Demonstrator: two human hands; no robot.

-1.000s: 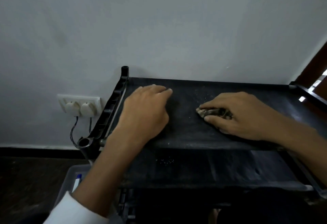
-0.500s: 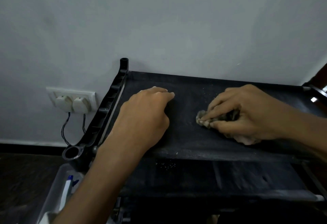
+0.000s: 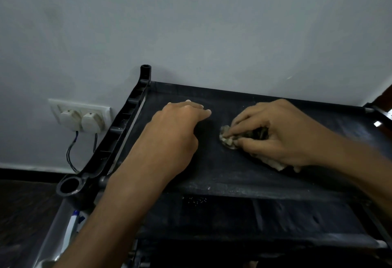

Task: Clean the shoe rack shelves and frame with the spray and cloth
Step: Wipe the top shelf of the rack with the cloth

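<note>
The black shoe rack stands against the wall; its top fabric shelf (image 3: 244, 102) carries pale dust specks. My right hand (image 3: 277, 132) presses a crumpled, dirty beige cloth (image 3: 228, 140) onto the middle of that shelf; part of the cloth sticks out under my palm. My left hand (image 3: 174, 138) lies flat, palm down, on the shelf's left half, holding nothing. The black plastic side frame (image 3: 118, 136) runs along the left edge, with an open tube socket at its front corner. A lower shelf (image 3: 265, 219) shows below. No spray bottle is clearly identifiable.
A white wall socket (image 3: 79, 115) with two plugs and hanging wires sits left of the rack. A clear plastic bin (image 3: 57, 231) with a white-and-blue object inside stands on the dark floor at bottom left. A grey wall is behind; a dark wooden edge shows at far right.
My right hand has bunched the cloth and shifted slightly on the shelf. The left hand has stayed flat in place. The view has tilted and moved a little closer.
</note>
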